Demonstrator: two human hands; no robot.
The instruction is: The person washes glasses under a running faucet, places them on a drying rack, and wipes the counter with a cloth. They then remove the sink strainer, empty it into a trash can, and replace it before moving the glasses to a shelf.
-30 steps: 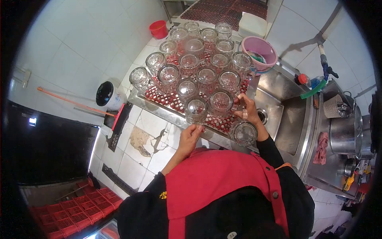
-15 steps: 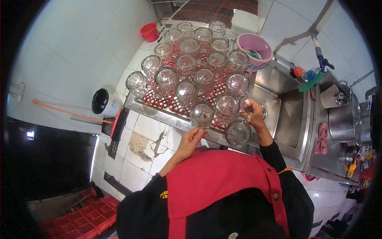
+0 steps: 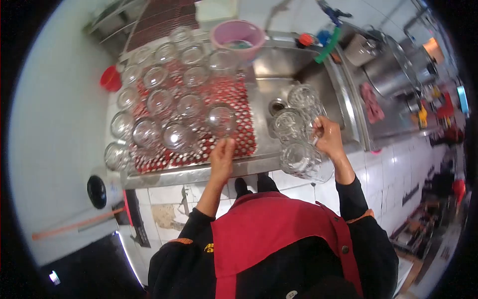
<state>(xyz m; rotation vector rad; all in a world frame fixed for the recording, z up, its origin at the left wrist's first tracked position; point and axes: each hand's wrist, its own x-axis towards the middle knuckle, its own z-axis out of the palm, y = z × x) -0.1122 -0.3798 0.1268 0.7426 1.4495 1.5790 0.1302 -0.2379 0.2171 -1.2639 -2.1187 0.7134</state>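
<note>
In the head view, my right hand [image 3: 328, 137] is closed around the handles of clear glass mugs. A cluster of three mugs hangs from it: an upper one [image 3: 302, 97], a middle one [image 3: 289, 124] and a lower one [image 3: 298, 159], over the sink and its front edge. My left hand [image 3: 222, 157] pinches the near side of another glass mug [image 3: 220, 119], probably by its handle, at the right part of the red perforated mat [image 3: 244, 132]. Several more upside-down mugs [image 3: 178, 137] stand in rows on that mat, left of and beyond my left hand.
The steel sink [image 3: 276, 70] lies right of the mat, with a pink basin [image 3: 238, 37] behind. A green hose [image 3: 328, 47] hangs at its far corner. Farther right are a large pot [image 3: 393, 74] and a pink cloth [image 3: 372, 103]. A red bucket [image 3: 110, 78] stands left.
My right hand has lifted three mugs off the mat and swung them right over the sink. My left hand has shifted its mug on the mat. The view has turned right.
</note>
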